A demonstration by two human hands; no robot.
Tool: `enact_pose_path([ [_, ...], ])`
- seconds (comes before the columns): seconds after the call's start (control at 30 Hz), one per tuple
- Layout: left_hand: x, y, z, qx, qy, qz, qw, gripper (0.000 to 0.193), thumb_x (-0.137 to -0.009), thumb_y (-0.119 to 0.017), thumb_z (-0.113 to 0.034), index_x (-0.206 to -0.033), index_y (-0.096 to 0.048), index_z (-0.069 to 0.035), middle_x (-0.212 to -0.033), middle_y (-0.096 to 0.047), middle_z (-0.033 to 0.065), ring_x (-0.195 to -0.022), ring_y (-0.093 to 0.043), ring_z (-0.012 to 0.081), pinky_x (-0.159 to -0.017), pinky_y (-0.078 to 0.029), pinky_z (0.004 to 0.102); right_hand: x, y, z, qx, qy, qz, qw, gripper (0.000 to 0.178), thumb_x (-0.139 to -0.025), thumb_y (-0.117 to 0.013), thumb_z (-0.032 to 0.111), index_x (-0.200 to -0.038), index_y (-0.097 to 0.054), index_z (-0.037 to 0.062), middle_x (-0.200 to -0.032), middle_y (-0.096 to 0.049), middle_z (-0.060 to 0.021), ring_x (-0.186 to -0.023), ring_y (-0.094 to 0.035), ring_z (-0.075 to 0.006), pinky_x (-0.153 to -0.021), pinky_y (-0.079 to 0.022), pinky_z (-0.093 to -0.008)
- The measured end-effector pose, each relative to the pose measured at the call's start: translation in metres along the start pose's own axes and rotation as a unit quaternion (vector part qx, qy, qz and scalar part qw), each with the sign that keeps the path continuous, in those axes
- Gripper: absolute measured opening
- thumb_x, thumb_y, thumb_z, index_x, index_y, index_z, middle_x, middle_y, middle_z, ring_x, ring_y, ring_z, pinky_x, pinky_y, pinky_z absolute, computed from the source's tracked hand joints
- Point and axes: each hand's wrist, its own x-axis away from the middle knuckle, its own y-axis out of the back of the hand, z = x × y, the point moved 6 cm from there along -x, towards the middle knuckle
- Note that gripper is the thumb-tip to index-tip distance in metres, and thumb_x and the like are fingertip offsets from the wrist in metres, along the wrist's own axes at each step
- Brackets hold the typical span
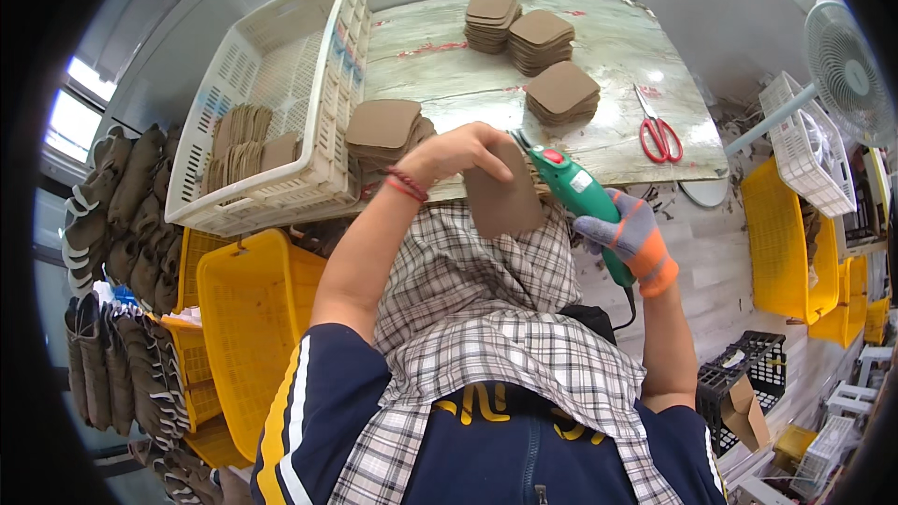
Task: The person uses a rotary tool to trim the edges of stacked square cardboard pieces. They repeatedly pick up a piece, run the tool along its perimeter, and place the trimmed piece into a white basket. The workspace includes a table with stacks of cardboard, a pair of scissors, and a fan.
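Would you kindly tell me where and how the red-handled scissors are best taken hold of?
I would take the scissors by their red handles, coming from the near side of the table: they lie flat with the handles toward that side, while the blades point away from it.

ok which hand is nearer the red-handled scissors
Right. The right hand, around the green power tool, is on the person's side of the scissors, slightly left; the left hand, holding the brown piece, is much farther left.
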Motion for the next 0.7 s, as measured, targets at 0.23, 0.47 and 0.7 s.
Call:
enact_pose_path([
  [0.23,0.099,0.146,-0.025,-0.082,-0.050,-0.402,0.911,0.031,-0.074,-0.068,-0.005,-0.103,-0.060,-0.001,-0.091,-0.066,0.0074,-0.083,-0.062,0.0186,-0.077,-0.049,0.0287,0.014,0.028,-0.035,-0.083,-0.038,-0.060,0.994,0.035,-0.074,-0.078,0.019,-0.096,-0.059,-0.0001,-0.069,-0.059,-0.0019,-0.053,-0.053,-0.0073,-0.049,-0.045,-0.0224],
  [0.47,0.034,0.130,-0.015,-0.641,-0.066,-0.533,0.548,0.042,-0.076,-0.061,-0.017,-0.115,-0.058,-0.004,-0.120,-0.054,0.0185,-0.121,-0.042,0.0350,-0.100,-0.033,0.0463,0.013,0.035,-0.057,-0.079,-0.047,-0.098,0.991,0.035,-0.074,-0.079,0.022,-0.095,-0.059,0.0012,-0.066,-0.058,-0.0022,-0.051,-0.053,-0.0078,-0.048,-0.044,-0.0224],
  [0.7,-0.152,0.049,0.016,-0.482,0.047,-0.338,0.807,0.067,-0.087,-0.049,-0.052,-0.130,-0.047,0.001,-0.146,-0.029,0.0202,-0.140,-0.012,0.0341,-0.110,-0.014,0.0543,0.009,0.042,-0.069,-0.068,-0.023,-0.181,0.981,0.036,-0.074,-0.078,0.025,-0.094,-0.059,0.0012,-0.066,-0.058,-0.0006,-0.053,-0.052,-0.0075,-0.050,-0.043,-0.0233],
])
